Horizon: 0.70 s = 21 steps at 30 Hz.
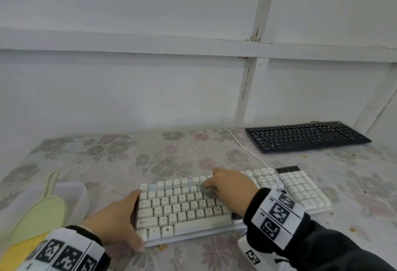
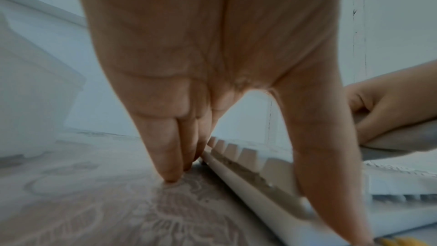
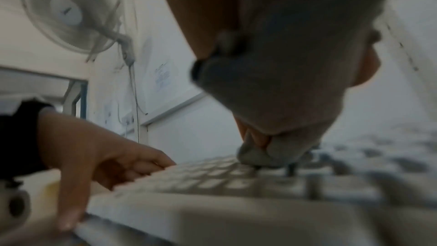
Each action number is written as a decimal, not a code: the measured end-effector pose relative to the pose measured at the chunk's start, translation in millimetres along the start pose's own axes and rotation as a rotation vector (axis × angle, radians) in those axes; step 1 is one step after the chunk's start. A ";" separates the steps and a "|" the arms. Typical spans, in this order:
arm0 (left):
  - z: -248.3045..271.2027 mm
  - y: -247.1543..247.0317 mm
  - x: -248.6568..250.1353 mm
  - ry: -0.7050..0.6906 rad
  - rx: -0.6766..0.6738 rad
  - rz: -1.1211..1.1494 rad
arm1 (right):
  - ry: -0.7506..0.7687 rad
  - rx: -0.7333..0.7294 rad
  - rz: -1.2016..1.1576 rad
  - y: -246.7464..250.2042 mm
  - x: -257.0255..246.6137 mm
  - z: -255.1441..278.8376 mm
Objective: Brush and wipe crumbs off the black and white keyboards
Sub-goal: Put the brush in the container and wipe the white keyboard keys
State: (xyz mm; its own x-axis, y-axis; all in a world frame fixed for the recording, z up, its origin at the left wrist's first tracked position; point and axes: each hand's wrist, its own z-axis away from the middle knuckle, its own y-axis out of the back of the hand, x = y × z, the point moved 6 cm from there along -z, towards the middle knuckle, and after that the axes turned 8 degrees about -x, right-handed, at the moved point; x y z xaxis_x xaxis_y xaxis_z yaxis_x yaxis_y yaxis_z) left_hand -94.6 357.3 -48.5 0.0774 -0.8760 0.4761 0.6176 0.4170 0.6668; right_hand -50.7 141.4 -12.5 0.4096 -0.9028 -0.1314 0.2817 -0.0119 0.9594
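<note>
Keyboards — I count two from the head view: white keyboard (image 1: 214,202) under my right hand (image 1: 229,186), which pinches a soft grey cloth (image 1: 205,190); flat black keyboard (image 1: 307,136) well beyond it. Left wrist: my left hand (image 2: 212,63) braces the white keyboard's smooth plastic edge, fingers straight. Right wrist: the cloth, bunched, is pressed onto the blurred keys.

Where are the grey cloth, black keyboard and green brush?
grey cloth (image 1: 205,189): head view, bunched part under the right hand's fingers.
black keyboard (image 1: 307,136): head view, middle of its keys.
green brush (image 1: 40,214): head view, its green back.
</note>
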 end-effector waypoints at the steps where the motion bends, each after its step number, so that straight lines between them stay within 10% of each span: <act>1: 0.3 0.1 0.5 -0.002 -0.002 0.006 | -0.052 -0.004 -0.020 -0.7 13.0 3.7; 8: -0.2 0.4 -1.0 0.002 -0.004 0.008 | -0.273 -0.059 -0.022 9.1 63.3 15.6; 15: 0.2 0.9 0.7 0.019 0.014 -0.023 | -0.094 -0.046 -0.041 0.7 14.7 2.2; 21: -2.4 -0.4 -4.4 0.004 -0.008 0.016 | -0.244 0.037 -0.002 -0.7 63.8 25.9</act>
State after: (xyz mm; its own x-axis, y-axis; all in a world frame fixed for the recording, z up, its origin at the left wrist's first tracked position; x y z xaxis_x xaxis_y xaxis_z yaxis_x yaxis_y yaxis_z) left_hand -93.2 360.3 -52.2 0.0902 -0.8704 0.4840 0.6222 0.4287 0.6550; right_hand -47.2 72.6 -15.1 0.1857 -0.9799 -0.0735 0.2486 -0.0255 0.9683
